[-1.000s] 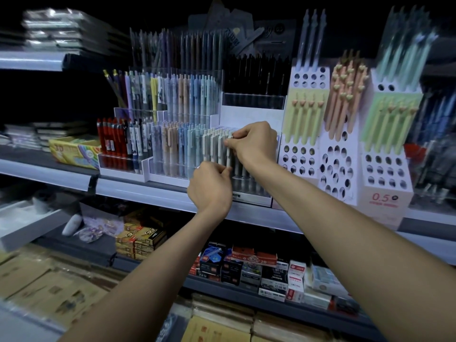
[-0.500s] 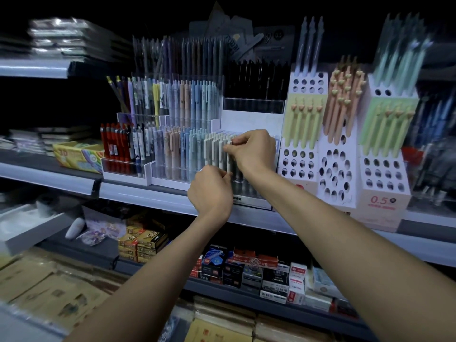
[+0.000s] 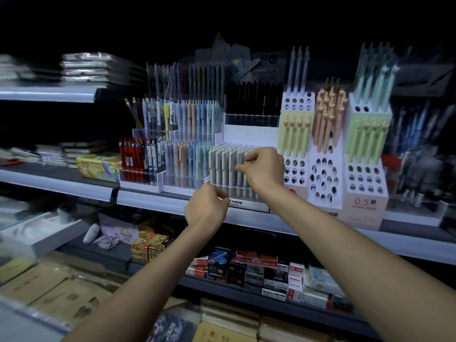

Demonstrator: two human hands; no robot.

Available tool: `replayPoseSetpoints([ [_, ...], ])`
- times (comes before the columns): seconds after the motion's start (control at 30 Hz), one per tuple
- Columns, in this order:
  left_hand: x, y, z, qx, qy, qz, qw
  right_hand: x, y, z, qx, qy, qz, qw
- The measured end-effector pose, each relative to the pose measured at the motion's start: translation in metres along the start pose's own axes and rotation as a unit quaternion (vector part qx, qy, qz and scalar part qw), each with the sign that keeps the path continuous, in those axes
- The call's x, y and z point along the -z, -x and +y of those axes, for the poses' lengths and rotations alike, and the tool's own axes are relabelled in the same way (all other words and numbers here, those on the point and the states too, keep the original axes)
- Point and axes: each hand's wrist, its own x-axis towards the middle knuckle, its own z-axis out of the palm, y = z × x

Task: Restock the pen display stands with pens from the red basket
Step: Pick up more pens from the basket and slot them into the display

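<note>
Grey pens (image 3: 222,166) stand upright, packed close, in the front row of the clear stand (image 3: 183,185), which sits on the middle shelf (image 3: 148,202). My right grip (image 3: 265,166) is at the right end of that row. Its thumb and forefinger are pinched on the tops of the grey pens there, with the other fingers curled; how many pens the pinch takes in cannot be told. My left grip (image 3: 206,209) hangs lower, in front of the shelf edge and just below the stand's front wall, apart from the pens. Its fingers are curled with the thumb against the forefinger; whether it holds anything I cannot tell. Left of the grey pens, the same row carries blue pens (image 3: 197,159) and peach pens (image 3: 177,159). Red pens (image 3: 128,156) stand in a separate tray at the far left. Black pens (image 3: 254,99) fill a rack further back. Just right of my right grip stand three white holed stands (image 3: 325,183), partly filled with yellow pens (image 3: 294,137), orange pens (image 3: 328,119) and green pens (image 3: 365,139). Small boxes (image 3: 246,270) line the shelf below.
</note>
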Motion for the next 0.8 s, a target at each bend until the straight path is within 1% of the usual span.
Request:
replayPoseSetpoints([
  [0.07,0.013,0.012,-0.004,-0.028,0.003,-0.026,0.999,0.016,0.009,0.0,0.0,0.015,-0.012,1.0],
  [0.17,0.034,0.031,-0.006,-0.069,-0.016,-0.047,0.996,0.042,0.026,-0.001,0.028,0.064,-0.041,0.997],
  [0.27,0.051,0.054,-0.002,-0.108,-0.106,-0.033,0.988,0.07,0.047,-0.003,0.074,0.122,-0.086,0.986],
  [0.37,0.061,0.076,0.0,-0.112,-0.198,-0.035,0.973,0.096,0.067,0.003,0.107,0.198,-0.127,0.966],
  [0.47,0.063,0.094,-0.002,-0.127,-0.244,-0.058,0.96,0.122,0.087,0.015,0.103,0.274,-0.177,0.94],
  [0.57,0.063,0.109,-0.003,-0.155,-0.271,-0.052,0.949,0.145,0.105,0.032,0.094,0.37,-0.214,0.899],
  [0.63,0.06,0.118,0.001,-0.174,-0.285,-0.049,0.941,0.156,0.114,0.046,0.075,0.411,-0.241,0.876],
  [0.8,0.039,0.14,0.008,-0.214,-0.29,-0.04,0.932,0.18,0.135,0.076,0.041,0.436,-0.264,0.859],
])
